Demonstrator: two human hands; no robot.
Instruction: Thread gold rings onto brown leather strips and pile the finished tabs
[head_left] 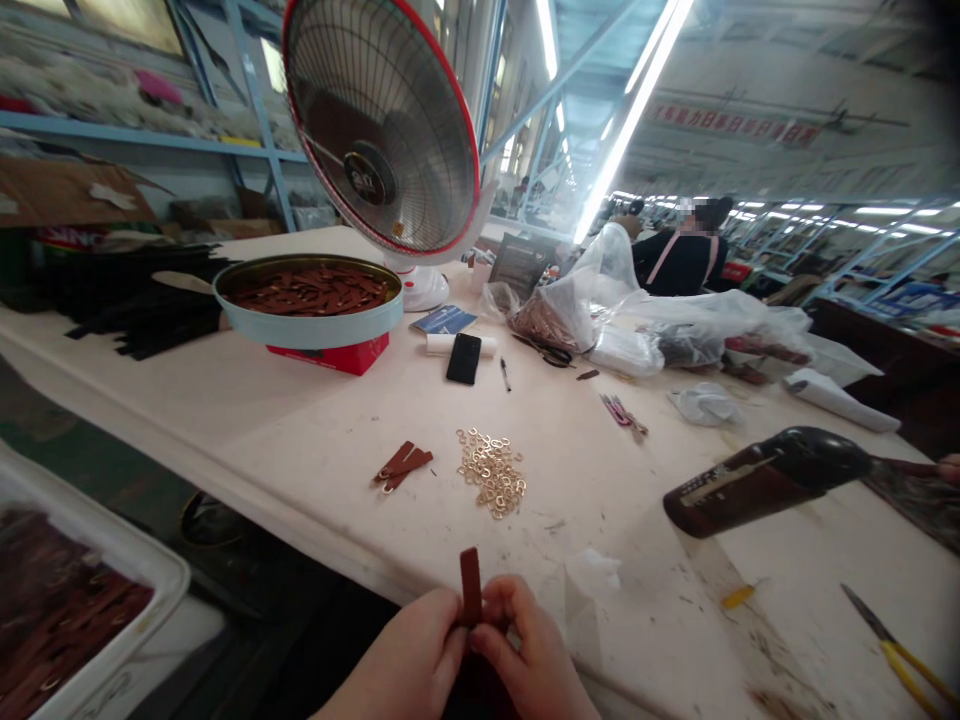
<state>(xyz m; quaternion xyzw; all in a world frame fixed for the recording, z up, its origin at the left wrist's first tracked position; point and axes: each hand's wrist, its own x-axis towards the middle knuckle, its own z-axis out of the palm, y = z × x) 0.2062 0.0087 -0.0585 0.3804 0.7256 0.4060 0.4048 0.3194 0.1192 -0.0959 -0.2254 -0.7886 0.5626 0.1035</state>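
Observation:
A brown leather strap (470,582) stands upright between my two hands at the table's near edge. My left hand (427,640) pinches its lower end from one side, and my right hand (521,635) grips it from the other with curled fingers. The strap's bottom end is hidden by my fingers, so I cannot tell whether a ring is on it. Just beyond lies a loose pile of small gold metal rings (491,470). To the left of that pile, several brown leather tabs (403,466) with rings at their ends lie together.
A round tin (315,325) of brown tabs rests on a red box (337,356), before a fan heater (382,130). A phone (464,359), pen (505,375), dark bottle (765,480), yellow-handled scissors (896,650) and plastic bags (592,300) lie about. A white bin (169,575) stands lower left.

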